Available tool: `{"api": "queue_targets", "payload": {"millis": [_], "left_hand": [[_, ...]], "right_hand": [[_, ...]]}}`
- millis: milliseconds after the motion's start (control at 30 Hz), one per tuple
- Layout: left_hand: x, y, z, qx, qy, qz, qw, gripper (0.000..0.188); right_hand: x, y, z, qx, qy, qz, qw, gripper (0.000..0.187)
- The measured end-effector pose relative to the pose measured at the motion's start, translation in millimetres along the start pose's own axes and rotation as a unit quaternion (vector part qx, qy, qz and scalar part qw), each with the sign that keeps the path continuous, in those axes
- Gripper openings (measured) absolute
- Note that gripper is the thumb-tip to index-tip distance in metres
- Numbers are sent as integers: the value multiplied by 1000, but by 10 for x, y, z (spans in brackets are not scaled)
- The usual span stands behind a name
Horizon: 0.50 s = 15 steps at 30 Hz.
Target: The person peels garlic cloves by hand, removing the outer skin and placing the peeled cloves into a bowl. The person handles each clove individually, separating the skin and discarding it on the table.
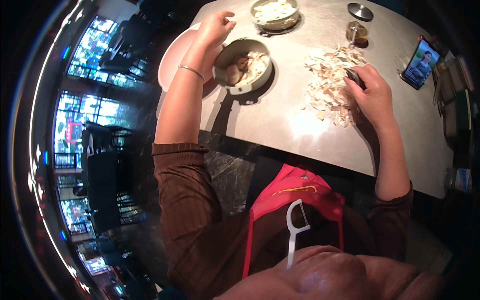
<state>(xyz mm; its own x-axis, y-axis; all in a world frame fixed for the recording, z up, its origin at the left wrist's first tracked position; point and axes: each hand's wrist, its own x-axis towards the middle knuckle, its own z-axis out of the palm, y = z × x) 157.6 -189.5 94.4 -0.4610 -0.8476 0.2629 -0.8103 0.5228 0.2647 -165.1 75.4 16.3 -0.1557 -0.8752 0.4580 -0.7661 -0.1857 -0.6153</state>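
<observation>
My left hand (pixel 216 30) hovers over the rim of the large pink basin (pixel 172 62), its fingers loosely bent and apart, with nothing visible in them. Just right of that basin stands a grey-green bowl (pixel 242 90) holding pale pieces that look like garlic cloves. On the right, my right hand (pixel 374 95) is closed around a small dark tool (pixel 355 78), whose exact kind I cannot make out. It rests at the edge of a pile of papery, garlic-like skins (pixel 330 90) spread over the tabletop.
A colander (pixel 282 23) of white peeled pieces stands at the far edge of the table (pixel 295 135). Near the pile are a glass jar (pixel 356 34) and a round metal lid (pixel 360 11). A lit phone (pixel 421 63) leans at the right. Chairs (pixel 102 185) stand left.
</observation>
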Motion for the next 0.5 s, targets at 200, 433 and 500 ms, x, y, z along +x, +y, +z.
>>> {"api": "queue_targets", "payload": {"millis": [200, 433, 500], "left_hand": [[-619, -42, -164, 12, -37, 11, 999, 15], [-744, 209, 197, 189, -138, 27, 972, 11], [-708, 235, 309, 241, -148, 55, 957, 14]], "right_hand": [[-1, -14, 24, 31, -16, -4, 999, 25], [-4, -55, 3, 33, -37, -19, 999, 23], [-1, -58, 1, 35, -34, -21, 999, 23]]}}
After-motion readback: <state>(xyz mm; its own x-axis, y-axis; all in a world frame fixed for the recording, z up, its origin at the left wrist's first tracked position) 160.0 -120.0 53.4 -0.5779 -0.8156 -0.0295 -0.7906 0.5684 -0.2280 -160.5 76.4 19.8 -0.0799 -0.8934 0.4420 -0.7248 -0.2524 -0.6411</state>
